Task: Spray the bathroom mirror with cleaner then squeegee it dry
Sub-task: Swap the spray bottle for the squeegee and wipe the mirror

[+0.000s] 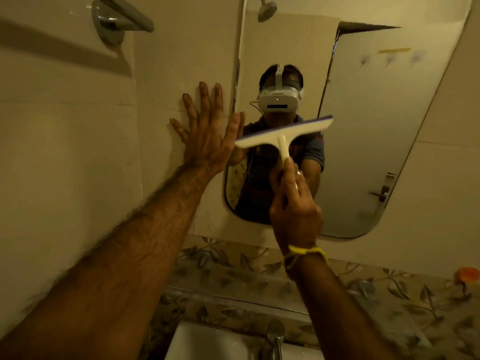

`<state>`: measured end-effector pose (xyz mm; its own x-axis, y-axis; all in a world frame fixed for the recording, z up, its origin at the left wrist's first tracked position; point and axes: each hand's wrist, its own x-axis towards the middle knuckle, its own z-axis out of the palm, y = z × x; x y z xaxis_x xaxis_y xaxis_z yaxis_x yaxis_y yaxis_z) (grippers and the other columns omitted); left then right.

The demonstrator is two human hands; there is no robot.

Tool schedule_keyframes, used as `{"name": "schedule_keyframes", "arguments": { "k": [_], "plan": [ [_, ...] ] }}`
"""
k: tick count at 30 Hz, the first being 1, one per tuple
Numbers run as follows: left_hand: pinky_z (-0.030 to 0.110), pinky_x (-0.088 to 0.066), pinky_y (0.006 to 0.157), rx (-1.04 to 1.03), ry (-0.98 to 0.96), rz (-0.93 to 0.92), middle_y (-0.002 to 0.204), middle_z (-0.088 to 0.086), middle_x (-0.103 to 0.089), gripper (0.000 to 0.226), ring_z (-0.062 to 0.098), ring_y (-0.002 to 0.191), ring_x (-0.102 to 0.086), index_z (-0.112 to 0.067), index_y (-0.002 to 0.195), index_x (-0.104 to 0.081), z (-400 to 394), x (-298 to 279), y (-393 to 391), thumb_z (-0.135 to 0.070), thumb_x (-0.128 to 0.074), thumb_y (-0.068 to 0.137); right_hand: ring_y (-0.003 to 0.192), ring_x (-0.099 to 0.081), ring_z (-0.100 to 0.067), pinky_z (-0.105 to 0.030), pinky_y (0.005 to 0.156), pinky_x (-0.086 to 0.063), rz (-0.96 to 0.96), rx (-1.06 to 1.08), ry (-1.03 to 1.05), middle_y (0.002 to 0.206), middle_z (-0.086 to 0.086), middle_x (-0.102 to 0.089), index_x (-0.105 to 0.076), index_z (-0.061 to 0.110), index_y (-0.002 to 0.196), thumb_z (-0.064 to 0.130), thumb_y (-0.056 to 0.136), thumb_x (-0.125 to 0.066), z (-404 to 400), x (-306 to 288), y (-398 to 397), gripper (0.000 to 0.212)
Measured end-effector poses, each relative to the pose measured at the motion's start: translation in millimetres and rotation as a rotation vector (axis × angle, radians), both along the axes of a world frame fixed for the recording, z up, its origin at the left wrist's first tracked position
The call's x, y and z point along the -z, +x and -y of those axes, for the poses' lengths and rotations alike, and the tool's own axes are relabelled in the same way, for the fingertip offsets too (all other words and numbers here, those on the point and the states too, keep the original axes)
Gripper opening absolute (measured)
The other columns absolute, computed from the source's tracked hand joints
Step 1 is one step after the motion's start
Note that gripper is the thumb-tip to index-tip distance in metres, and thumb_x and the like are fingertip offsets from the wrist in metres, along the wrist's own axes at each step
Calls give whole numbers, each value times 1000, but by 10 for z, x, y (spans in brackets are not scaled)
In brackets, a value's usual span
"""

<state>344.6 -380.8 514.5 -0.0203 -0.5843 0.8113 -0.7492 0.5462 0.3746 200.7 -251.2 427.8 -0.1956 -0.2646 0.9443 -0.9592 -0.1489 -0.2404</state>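
The squeegee (284,132) is being held by the right hand (294,206), fingers curled round the lower end of its handle, well down from the blade. The blade is being carried tilted, right end higher, in front of the mirror (368,131) at about mid-height near its left side. Whether the blade is being pressed on the glass cannot be told from this view.

The left hand (205,133) is being laid flat and open on the wall tile (78,152), fingers spread, thumb at the mirror's left edge; nothing is being gripped by it.

Risks being judged from here:
- Handle being held at its far end, so weak leverage; uneven blade pressure likely, streaks being left.
- Blade being kept tilted, so water could be pushed sideways into done areas rather than down.
- Thumb at the mirror edge is being put in the blade's path; smudges or a bumped stroke possible.
- Weight is being leaned on the wall tile; if wet, the palm could slip.
- The mirror's upper part is being left far above the blade; a long reach over the sink (207,344) may be needed.

No spray bottle is being shown.
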Motion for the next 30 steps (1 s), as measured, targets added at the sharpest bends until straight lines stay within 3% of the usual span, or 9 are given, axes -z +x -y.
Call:
{"name": "schedule_keyframes", "arguments": {
  "k": [3,6,8,11,18,21,24,30],
  "plan": [
    [74,10,115,-68,-35,80,171,4,11,82,38,155,14,-29,162,5,27,80,-9,-73,-6,95,79,-66,-34,-42,62,-58,40,43,-42,111,-18,-68,-44,15,144,15,102,-50,72,-212,-107,43],
    [76,5,114,-147,-48,107,171,7,6,87,41,155,8,-26,163,1,45,116,-39,-78,-6,94,66,-59,-23,-30,58,-53,66,87,-148,98,-12,-68,-43,14,145,16,101,-51,164,-594,-172,45],
    [77,6,112,-151,-47,113,171,9,7,96,43,155,9,-24,163,2,47,108,-51,-86,-11,90,66,-57,-21,-26,58,-48,88,59,-105,96,-11,-67,-41,16,146,18,102,-49,106,-489,-239,45],
    [77,9,110,-119,-43,115,170,10,12,112,44,153,13,-25,162,7,61,104,-39,-96,-20,80,66,-60,-27,-32,58,-53,108,26,-13,101,-18,-69,-43,16,144,13,102,-49,-100,-56,-337,43],
    [78,9,108,-142,-45,117,170,11,10,126,46,153,12,-25,162,8,73,112,-55,-102,-30,70,61,-42,-6,-2,59,-21,169,110,-227,82,-12,-67,-43,10,144,17,98,-54,109,-705,-567,48],
    [79,8,108,-127,-31,118,170,9,12,125,44,153,13,-26,161,10,63,98,-36,-102,-29,70,60,-43,-7,-4,58,-25,150,69,-137,86,-11,-66,-40,11,146,12,97,-56,-12,-389,-579,51],
    [80,6,108,-132,-5,119,170,7,14,126,43,154,14,-28,161,12,26,103,-34,-102,-29,69,60,-54,-20,-18,61,-38,164,29,-55,94,-15,-70,-42,11,144,7,95,-56,-153,15,-586,52],
    [82,0,108,-185,40,100,171,6,9,126,43,155,9,-29,161,9,-111,75,-98,-103,-32,67,59,-45,-9,-16,57,-34,214,88,-187,81,-12,-66,-42,11,145,16,95,-58,-59,-555,-754,53]
  ]
}}
